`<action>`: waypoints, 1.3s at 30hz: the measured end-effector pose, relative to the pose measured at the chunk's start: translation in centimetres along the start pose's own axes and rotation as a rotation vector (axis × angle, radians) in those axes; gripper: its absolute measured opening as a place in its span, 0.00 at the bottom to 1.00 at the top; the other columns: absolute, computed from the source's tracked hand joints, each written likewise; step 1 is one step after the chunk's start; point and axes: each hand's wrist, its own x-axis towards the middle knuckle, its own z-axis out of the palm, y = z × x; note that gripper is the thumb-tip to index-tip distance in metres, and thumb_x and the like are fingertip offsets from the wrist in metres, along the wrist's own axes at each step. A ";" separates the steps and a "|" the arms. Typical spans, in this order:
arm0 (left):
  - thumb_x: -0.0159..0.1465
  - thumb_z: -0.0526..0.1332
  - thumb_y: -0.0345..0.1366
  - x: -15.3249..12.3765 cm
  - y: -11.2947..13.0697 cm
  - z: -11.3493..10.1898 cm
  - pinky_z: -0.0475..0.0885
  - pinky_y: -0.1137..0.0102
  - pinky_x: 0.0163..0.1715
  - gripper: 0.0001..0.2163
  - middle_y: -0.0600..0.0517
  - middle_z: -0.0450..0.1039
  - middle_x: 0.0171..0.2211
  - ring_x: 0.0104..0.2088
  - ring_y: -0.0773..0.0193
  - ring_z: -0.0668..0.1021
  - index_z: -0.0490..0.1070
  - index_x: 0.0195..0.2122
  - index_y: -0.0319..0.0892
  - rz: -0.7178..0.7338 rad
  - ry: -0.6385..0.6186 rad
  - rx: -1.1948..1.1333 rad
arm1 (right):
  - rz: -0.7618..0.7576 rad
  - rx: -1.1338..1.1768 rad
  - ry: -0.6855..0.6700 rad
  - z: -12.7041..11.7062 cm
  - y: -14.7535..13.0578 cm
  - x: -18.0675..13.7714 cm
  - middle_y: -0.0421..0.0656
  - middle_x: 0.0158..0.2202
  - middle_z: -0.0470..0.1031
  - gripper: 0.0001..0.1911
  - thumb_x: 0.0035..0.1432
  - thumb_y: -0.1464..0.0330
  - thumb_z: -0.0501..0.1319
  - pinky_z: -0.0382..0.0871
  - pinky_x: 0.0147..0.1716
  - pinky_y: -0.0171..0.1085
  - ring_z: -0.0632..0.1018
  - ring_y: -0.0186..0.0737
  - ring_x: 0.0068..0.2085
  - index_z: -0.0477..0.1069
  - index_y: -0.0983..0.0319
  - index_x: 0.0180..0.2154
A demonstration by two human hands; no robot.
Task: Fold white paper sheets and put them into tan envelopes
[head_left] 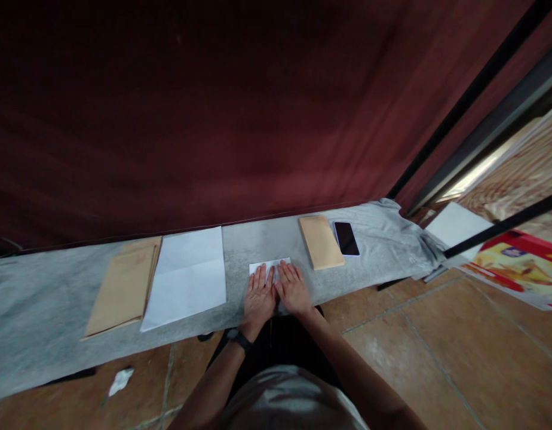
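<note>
While both palms lie flat side by side, the left hand (pixel 260 297) and the right hand (pixel 295 291) cover most of a small white paper (pixel 270 263), whose straight far edge shows past the fingertips. Their fingers are stretched out and loosely spread, resting on the sheet and grasping nothing. A dark watch (pixel 239 339) circles the left wrist.

Under the paper, a long narrow table wears a soft grey cloth (pixel 258 242), mottled at its middle and wrinkled toward three o'clock. Taking the small paper as the centre of the dial, a large white sheet (pixel 190 275) lies at nine o'clock, smooth but for a faint crease across it. Just beyond it, also at nine, sits a layered stack of brown paper (pixel 121 286) with a matte surface. At two o'clock is a flat, rectangular brown packet (pixel 321 242), and just beside it a phone (pixel 346 239), glossy black with a pale rim.

A dark red curtain (pixel 258 131) hangs at twelve. Far off at three stands a printed panel (pixel 522 266) in red and yellow; it bears what is probably a blue logo, too blurred to read. At about eight, a crumpled white scrap (pixel 120 381) lies on the brown tiled floor (pixel 419 358).
</note>
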 end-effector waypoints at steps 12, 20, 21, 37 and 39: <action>0.72 0.46 0.40 -0.4 -0.3 0.1 0.56 0.53 0.68 0.28 0.38 0.52 0.70 0.71 0.51 0.57 0.53 0.70 0.31 -0.040 0.038 -0.054 | -0.077 -0.056 0.028 0.3 2.1 -1.6 0.51 0.67 0.63 0.30 0.72 0.57 0.51 0.53 0.67 0.50 0.66 0.47 0.67 0.58 0.64 0.68; 0.73 0.46 0.45 -2.4 -1.2 0.1 0.58 0.51 0.67 0.29 0.37 0.53 0.70 0.70 0.48 0.58 0.53 0.70 0.32 -0.112 0.088 -0.072 | -0.075 -0.074 0.021 -0.1 2.4 -2.0 0.52 0.68 0.61 0.31 0.72 0.60 0.50 0.51 0.68 0.51 0.63 0.49 0.68 0.54 0.67 0.69; 0.73 0.46 0.46 -2.7 -1.3 0.0 0.58 0.50 0.67 0.29 0.37 0.53 0.70 0.70 0.48 0.58 0.54 0.70 0.33 -0.111 0.089 -0.069 | -0.073 -0.074 0.023 -0.1 2.4 -2.0 0.52 0.68 0.61 0.30 0.72 0.60 0.50 0.51 0.68 0.51 0.63 0.49 0.68 0.54 0.68 0.69; 0.72 0.50 0.48 -4.4 -1.5 -2.1 0.56 0.52 0.68 0.27 0.42 0.54 0.70 0.70 0.52 0.59 0.59 0.69 0.43 0.065 0.003 0.001 | -0.046 -0.068 0.049 -0.4 2.6 -3.2 0.55 0.67 0.62 0.31 0.72 0.61 0.51 0.52 0.67 0.54 0.64 0.51 0.67 0.51 0.67 0.70; 0.73 0.48 0.47 -4.5 -1.2 -2.1 0.55 0.51 0.68 0.27 0.39 0.55 0.70 0.70 0.50 0.59 0.60 0.68 0.39 0.046 0.002 0.008 | -0.047 -0.072 0.046 -0.5 2.8 -3.5 0.55 0.68 0.62 0.31 0.72 0.60 0.51 0.52 0.67 0.53 0.64 0.52 0.67 0.53 0.68 0.69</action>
